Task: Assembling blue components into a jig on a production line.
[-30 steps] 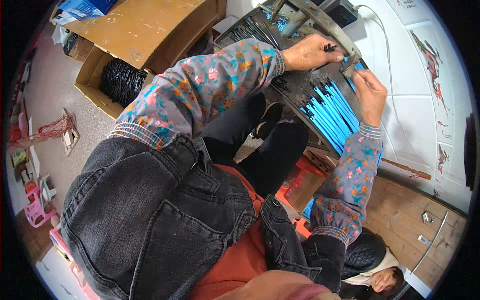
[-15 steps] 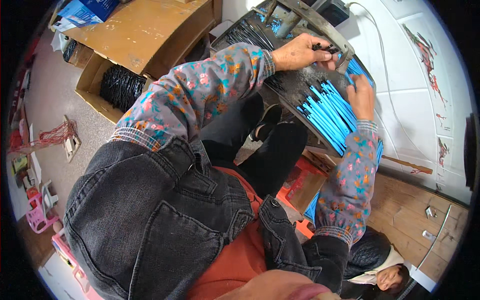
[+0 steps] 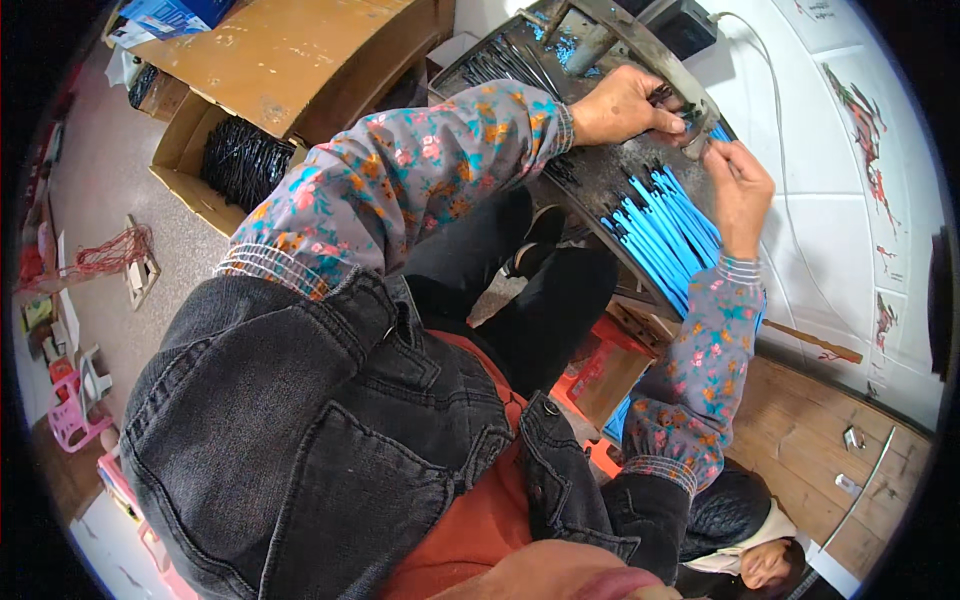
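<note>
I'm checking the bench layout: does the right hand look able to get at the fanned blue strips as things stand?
Probably yes: the right hand is close beside the blue strips, with nothing visible between them.

Curled left hand near right hand

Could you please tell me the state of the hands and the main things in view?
Left hand, grip closed on small black pieces.
Right hand, fingers bent; whether they pinch anything is unclear.
Blue strips, lying side by side.
Blue bits, scattered.
Cardboard box, open, holding black strips.
Black denim jacket, worn open over an orange top.
</note>
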A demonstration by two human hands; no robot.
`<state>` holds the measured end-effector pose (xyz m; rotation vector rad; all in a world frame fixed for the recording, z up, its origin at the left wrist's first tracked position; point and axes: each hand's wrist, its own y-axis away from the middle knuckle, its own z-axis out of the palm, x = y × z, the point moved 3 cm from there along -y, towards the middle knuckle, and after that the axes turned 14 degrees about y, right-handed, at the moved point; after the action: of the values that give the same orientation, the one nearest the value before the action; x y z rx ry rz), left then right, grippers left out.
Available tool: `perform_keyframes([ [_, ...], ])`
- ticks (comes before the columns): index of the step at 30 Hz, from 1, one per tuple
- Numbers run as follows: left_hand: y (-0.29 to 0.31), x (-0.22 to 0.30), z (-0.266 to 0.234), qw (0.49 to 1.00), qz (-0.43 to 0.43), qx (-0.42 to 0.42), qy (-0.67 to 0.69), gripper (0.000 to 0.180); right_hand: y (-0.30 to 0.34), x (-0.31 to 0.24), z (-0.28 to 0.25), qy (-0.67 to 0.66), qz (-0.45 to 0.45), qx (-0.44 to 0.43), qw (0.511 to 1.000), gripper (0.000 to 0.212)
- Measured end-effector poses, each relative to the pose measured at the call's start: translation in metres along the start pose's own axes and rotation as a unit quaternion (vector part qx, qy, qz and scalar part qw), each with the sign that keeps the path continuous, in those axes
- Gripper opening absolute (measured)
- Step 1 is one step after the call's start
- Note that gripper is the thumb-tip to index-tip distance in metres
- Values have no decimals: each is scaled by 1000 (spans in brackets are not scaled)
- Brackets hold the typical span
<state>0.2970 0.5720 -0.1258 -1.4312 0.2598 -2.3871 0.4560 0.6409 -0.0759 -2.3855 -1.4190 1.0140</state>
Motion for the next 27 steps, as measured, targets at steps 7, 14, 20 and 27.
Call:
perform_keyframes([
  [7, 0, -8, -9, 1000, 2, -4, 15, 14, 12, 7, 7, -153, 251, -40, 955, 12],
  [14, 1, -7, -5, 1000, -11, 10, 27, 15, 15, 0, 11, -339, 288, -95, 891, 12],
  [20, 0, -8, -10, 999, 12, 2, 35, 14, 1, -14, 0, -42, 127, -47, 990, 7],
  [27, 3, -8, -11, 1000, -11, 19, 7, 15, -3, -7, -1, 17, 41, -64, 997, 7],
])
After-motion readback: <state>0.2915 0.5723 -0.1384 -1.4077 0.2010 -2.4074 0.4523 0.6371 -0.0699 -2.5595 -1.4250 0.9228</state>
